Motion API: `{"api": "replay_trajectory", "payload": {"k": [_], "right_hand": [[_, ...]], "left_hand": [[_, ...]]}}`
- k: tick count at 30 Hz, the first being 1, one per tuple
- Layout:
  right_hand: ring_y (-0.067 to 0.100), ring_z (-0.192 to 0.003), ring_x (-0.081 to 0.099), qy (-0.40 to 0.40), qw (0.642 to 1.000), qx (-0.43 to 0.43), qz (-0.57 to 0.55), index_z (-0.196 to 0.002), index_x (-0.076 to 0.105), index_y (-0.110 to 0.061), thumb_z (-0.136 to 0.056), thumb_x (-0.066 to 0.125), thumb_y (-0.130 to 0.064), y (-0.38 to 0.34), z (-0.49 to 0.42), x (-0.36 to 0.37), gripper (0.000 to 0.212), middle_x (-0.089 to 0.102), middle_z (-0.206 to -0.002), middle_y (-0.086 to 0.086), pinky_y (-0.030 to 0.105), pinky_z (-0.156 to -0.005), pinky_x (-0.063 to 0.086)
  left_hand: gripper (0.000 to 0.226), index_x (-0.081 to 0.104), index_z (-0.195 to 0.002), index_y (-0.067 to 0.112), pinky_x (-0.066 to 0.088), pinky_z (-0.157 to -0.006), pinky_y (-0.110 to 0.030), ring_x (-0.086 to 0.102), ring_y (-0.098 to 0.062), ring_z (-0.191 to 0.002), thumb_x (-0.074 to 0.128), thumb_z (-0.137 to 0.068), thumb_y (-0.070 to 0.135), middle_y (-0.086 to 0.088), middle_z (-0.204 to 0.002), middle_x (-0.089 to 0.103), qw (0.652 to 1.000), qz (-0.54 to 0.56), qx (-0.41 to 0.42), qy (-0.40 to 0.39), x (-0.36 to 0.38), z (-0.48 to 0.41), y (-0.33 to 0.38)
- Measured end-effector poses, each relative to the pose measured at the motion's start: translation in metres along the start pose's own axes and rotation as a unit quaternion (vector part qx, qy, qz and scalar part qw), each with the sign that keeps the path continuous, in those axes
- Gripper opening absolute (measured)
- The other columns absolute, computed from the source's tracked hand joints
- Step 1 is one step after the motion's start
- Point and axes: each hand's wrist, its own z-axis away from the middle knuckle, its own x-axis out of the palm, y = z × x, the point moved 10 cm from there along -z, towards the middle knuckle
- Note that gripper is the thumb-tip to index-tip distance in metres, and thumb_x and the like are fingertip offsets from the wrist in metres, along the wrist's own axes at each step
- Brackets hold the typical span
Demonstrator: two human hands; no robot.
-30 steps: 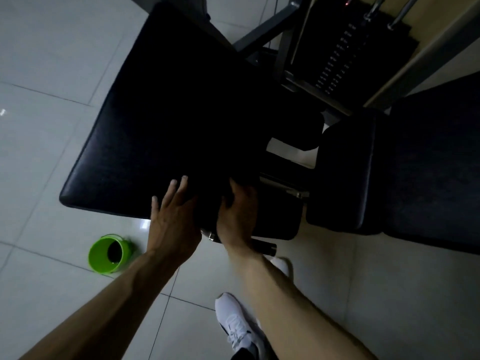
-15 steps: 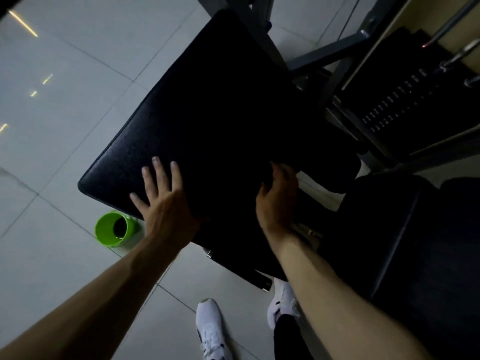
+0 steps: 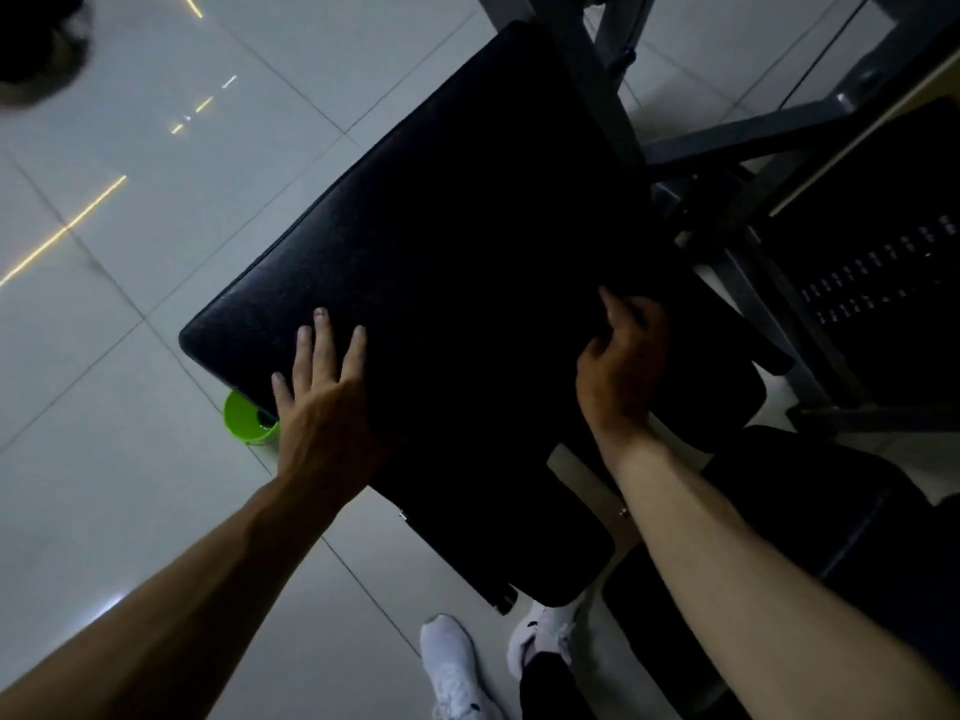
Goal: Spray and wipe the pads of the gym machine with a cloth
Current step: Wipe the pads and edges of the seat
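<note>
The broad black vinyl pad of the gym machine stands over the pale tiled floor, the left hand flat on its near corner with fingers straight and spread, the right hand curled at its right side, holding something or nothing, too dark to tell.

One view is taken from the head, aimed steeply downward. The pad is seen near, the floor beyond.

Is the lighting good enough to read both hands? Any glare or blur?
Head view: dim, underexposed; the black pad swallows detail, so what the right hand holds, if anything, is unreadable; the left hand lies flat, fairly sharp; bright streaks glare on the floor tiles.
</note>
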Motion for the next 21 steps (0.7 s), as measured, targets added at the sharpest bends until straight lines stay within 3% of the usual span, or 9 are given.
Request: {"api": "replay_trajectory", "payload": {"k": [2,6,9,12,15,18,20,21], "right_hand": [[0.039,-0.128,0.049,-0.02,0.999,-0.028,0.005,-0.147,0.056,-0.012,-0.09,0.06,-0.005,-0.031,0.026,0.017,0.058,0.05,-0.139,0.021,0.052,-0.113,0.04],[0.028,-0.128,0.046,-0.123,0.967,-0.219,0.042,-0.15,0.052,-0.014,-0.1,0.06,-0.033,-0.101,0.129,0.066,0.054,0.049,-0.14,0.014,0.04,-0.107,0.044],[0.029,-0.127,0.051,-0.181,0.916,-0.355,0.053,-0.146,0.055,-0.012,-0.093,0.071,-0.016,-0.12,0.159,0.088,0.056,0.054,-0.137,0.013,0.046,-0.099,0.052],[0.036,-0.121,0.059,-0.187,0.879,-0.433,0.078,-0.141,0.061,-0.012,-0.086,0.059,-0.01,-0.12,0.121,0.09,0.054,0.061,-0.135,0.011,0.048,-0.097,0.051],[0.039,-0.12,0.06,-0.109,0.911,-0.386,0.094,-0.139,0.063,-0.014,-0.088,0.054,-0.01,-0.121,0.047,0.061,0.053,0.063,-0.136,0.009,0.05,-0.099,0.051],[0.035,-0.126,0.057,-0.027,0.974,-0.218,0.062,-0.136,0.066,-0.014,-0.09,0.053,-0.01,-0.108,-0.009,0.035,0.048,0.062,-0.14,0.007,0.047,-0.11,0.044],[0.033,-0.127,0.057,-0.005,0.983,-0.174,0.051,-0.136,0.067,-0.014,-0.088,0.049,-0.013,-0.116,-0.001,0.04,0.051,0.061,-0.142,0.005,0.048,-0.111,0.043],[0.033,-0.126,0.057,-0.016,0.978,-0.197,0.059,-0.137,0.066,-0.015,-0.088,0.049,-0.013,-0.125,0.018,0.049,0.052,0.06,-0.144,0.003,0.049,-0.108,0.044]], "left_hand": [[0.106,0.02,-0.162,0.014,0.013,-0.121,-0.068,-0.003,-0.038,-0.157,0.08,-0.082,0.047,-0.017,-0.17,-0.006,0.999,0.014,-0.015,0.046,-0.016,-0.002,-0.007],[0.118,0.017,-0.162,0.012,0.016,-0.117,-0.072,0.0,-0.043,-0.156,0.089,-0.074,0.043,-0.021,-0.169,-0.004,0.998,0.002,-0.039,0.052,-0.029,-0.015,-0.021],[0.122,0.011,-0.164,0.015,0.013,-0.118,-0.071,-0.006,-0.04,-0.156,0.09,-0.074,0.039,-0.018,-0.17,-0.009,0.998,0.009,-0.052,0.036,-0.037,-0.029,-0.027],[0.125,0.002,-0.164,0.023,0.006,-0.123,-0.064,-0.014,-0.032,-0.156,0.089,-0.075,0.039,-0.009,-0.17,-0.018,0.996,0.031,-0.085,0.013,-0.045,-0.046,-0.032],[0.132,-0.002,-0.164,0.023,0.005,-0.123,-0.063,-0.016,-0.032,-0.156,0.091,-0.071,0.044,-0.006,-0.169,-0.022,0.994,0.037,-0.101,-0.004,-0.048,-0.06,-0.033],[0.142,-0.006,-0.163,0.023,0.003,-0.122,-0.066,-0.019,-0.034,-0.155,0.093,-0.065,0.049,-0.006,-0.169,-0.024,0.993,0.031,-0.108,-0.023,-0.048,-0.068,-0.035],[0.146,-0.01,-0.162,0.022,0.002,-0.121,-0.069,-0.019,-0.033,-0.155,0.093,-0.062,0.051,-0.004,-0.169,-0.023,0.991,0.04,-0.121,-0.032,-0.046,-0.071,-0.04],[0.147,-0.01,-0.162,0.023,0.003,-0.121,-0.069,-0.019,-0.032,-0.155,0.093,-0.062,0.053,-0.002,-0.169,-0.022,0.991,0.044,-0.125,-0.032,-0.044,-0.071,-0.042]]}}
